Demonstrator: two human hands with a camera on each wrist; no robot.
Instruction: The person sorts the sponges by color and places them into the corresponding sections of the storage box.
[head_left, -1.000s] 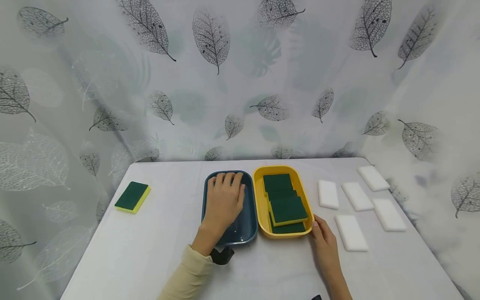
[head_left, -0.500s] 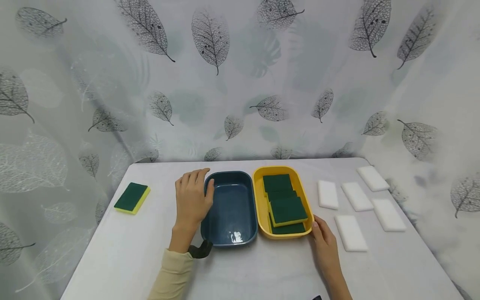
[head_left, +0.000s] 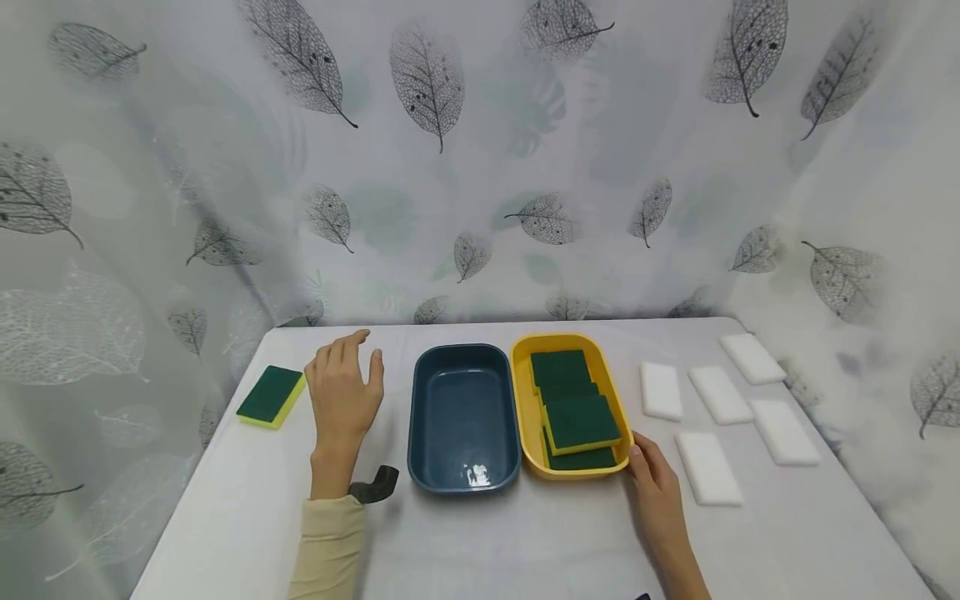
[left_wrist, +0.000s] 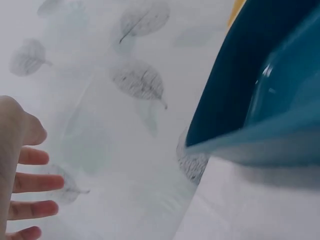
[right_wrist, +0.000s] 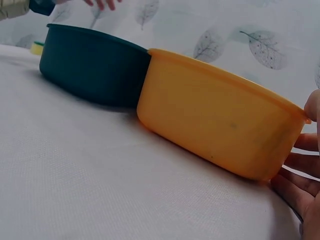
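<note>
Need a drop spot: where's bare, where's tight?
Free: tabletop nearer the person than the blue tub; inside that tub; between it and the lone scouring sponge, though left hand hovers there. Crowded: around the five white sponges; yellow tub, scouring sponges inside, right hand at its corner.

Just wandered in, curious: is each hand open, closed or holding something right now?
Left hand: open, holding nothing.
Right hand: holding the yellow container at its near right corner.
</note>
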